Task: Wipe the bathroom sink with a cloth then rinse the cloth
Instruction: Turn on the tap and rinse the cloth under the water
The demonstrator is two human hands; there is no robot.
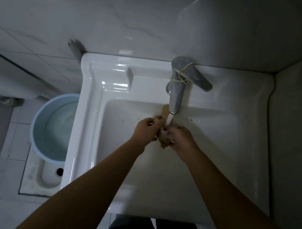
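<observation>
You had the cloth (162, 142) bunched btwn both hands, mid-basin toward the back edge of the sink (89, 106), directly under the tap (176, 96). Left hand (147, 131) & right hand (180, 137): each grip was clenched on the cloth, w/ one end poking up beside the spout. You held it there so the water stream (169, 119) hit the fabric & drained into the basin. Prob. the rinse step, wiping likely done.

I'm watching the left hand (147, 129) and right hand (179, 137) gripping a crumpled tan cloth (162, 142) under water (169, 119) running from the chrome lever tap (176, 96) over the white ceramic sink (93, 110).
</observation>
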